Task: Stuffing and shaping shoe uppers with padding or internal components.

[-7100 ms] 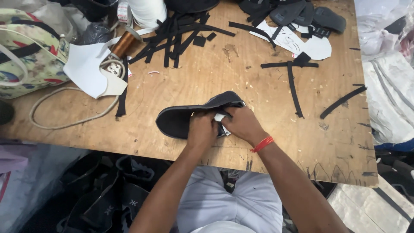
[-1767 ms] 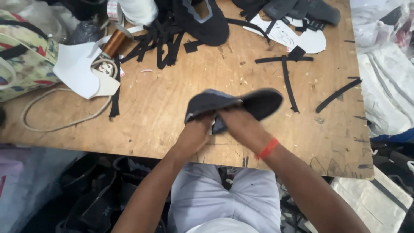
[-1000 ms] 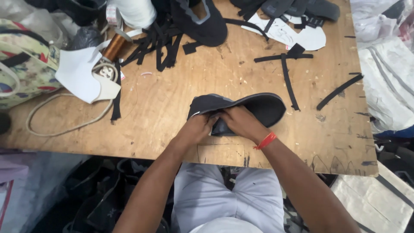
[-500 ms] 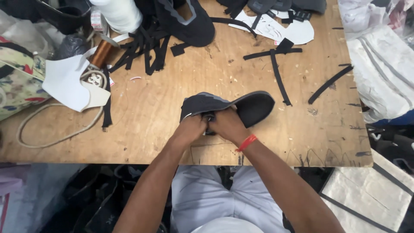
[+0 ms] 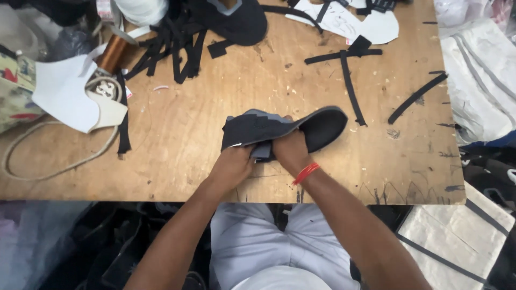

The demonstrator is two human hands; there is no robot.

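A black shoe piece [image 5: 322, 126] with a grey-edged flap [image 5: 252, 126] lies near the front of the wooden table [image 5: 183, 134]. My left hand [image 5: 232, 165] pinches its near left edge. My right hand [image 5: 290, 151], with a red band at the wrist, grips the piece at its middle from below. Both hands press together on the folded material; the part under the fingers is hidden.
Black strips [image 5: 348, 75] lie scattered to the back right. A pile of black straps [image 5: 166, 45] and a black shoe upper [image 5: 236, 21] sit at the back. White cut-outs [image 5: 70, 96], a copper-coloured spool [image 5: 112, 53] and a cord [image 5: 32, 166] lie at the left. White sacks [image 5: 484, 80] flank the right edge.
The shoe piece has been turned round, its rounded end now to the right. Over the last half second my hands stayed clamped on it near the table's front.
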